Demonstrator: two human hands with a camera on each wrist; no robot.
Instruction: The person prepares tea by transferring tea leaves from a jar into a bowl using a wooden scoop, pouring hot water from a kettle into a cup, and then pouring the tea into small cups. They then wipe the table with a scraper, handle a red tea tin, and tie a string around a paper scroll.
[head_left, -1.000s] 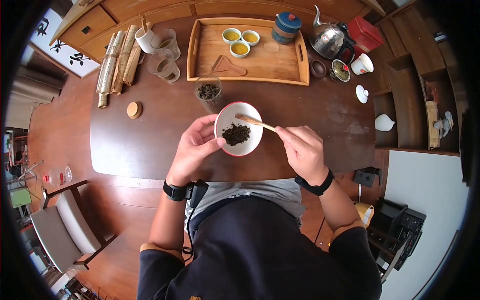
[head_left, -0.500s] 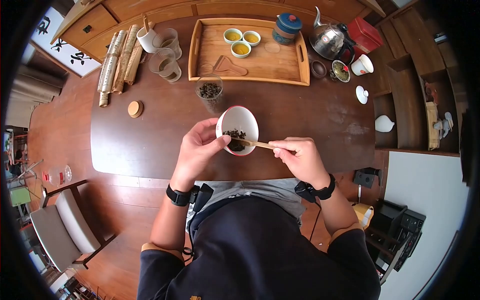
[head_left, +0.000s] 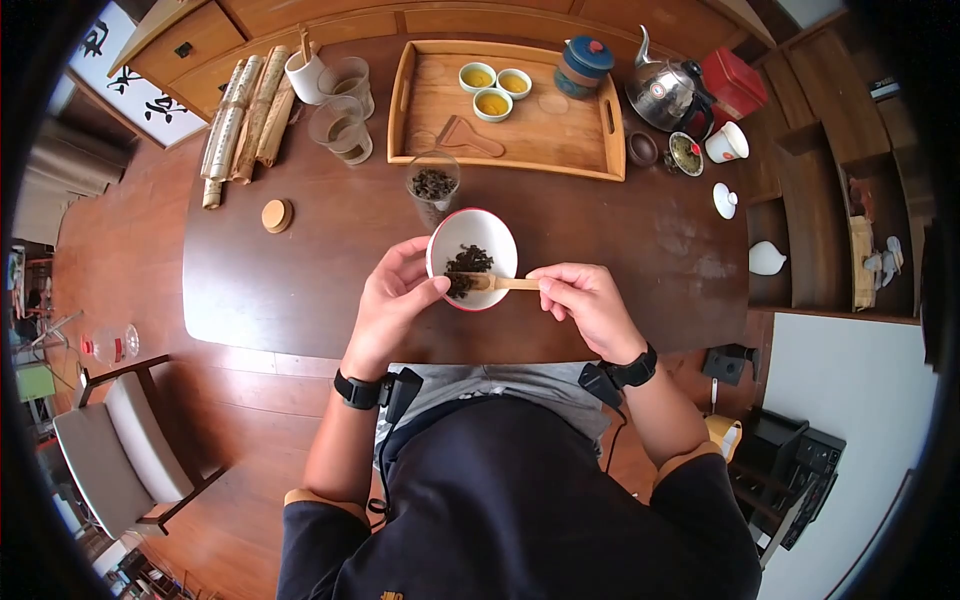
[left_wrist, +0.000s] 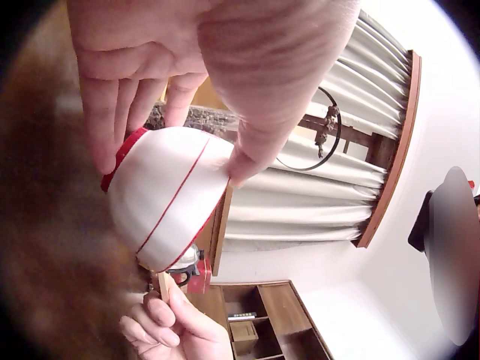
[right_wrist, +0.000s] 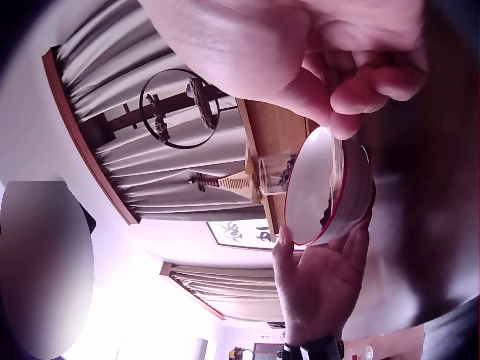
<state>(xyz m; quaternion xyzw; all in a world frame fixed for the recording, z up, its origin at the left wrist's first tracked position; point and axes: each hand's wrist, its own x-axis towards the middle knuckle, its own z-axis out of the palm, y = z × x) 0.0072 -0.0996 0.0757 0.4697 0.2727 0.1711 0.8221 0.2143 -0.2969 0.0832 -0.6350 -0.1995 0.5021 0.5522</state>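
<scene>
My left hand (head_left: 392, 300) holds a white bowl (left_wrist: 161, 191) with a red rim, thumb at the rim and fingers around its base. The bowl is tilted, its mouth facing up toward the head camera. Dark dried tea leaves (head_left: 470, 262) lie inside. Between thumb and fingers, my right hand (head_left: 590, 305) pinches a bamboo tea scoop (head_left: 512, 284), whose tip reaches into the bowl among the leaves, near the left thumb. Just beyond the bowl stands a clear glass (head_left: 434, 190) holding more dark leaves.
At the back, a wooden tray (head_left: 540, 165) bears three small cups and a blue jar (head_left: 584, 68). A steel kettle (head_left: 668, 95) and a lidless gaiwan (head_left: 686, 152) stand right. Bamboo scrolls (head_left: 240, 115), two glasses (head_left: 350, 130) and a round wooden lid (head_left: 277, 215) are left.
The scoop has swung from the bowl's far side down to the leaves near the left thumb. The right hand shifted slightly left, and the bowl tilted away and partly back.
</scene>
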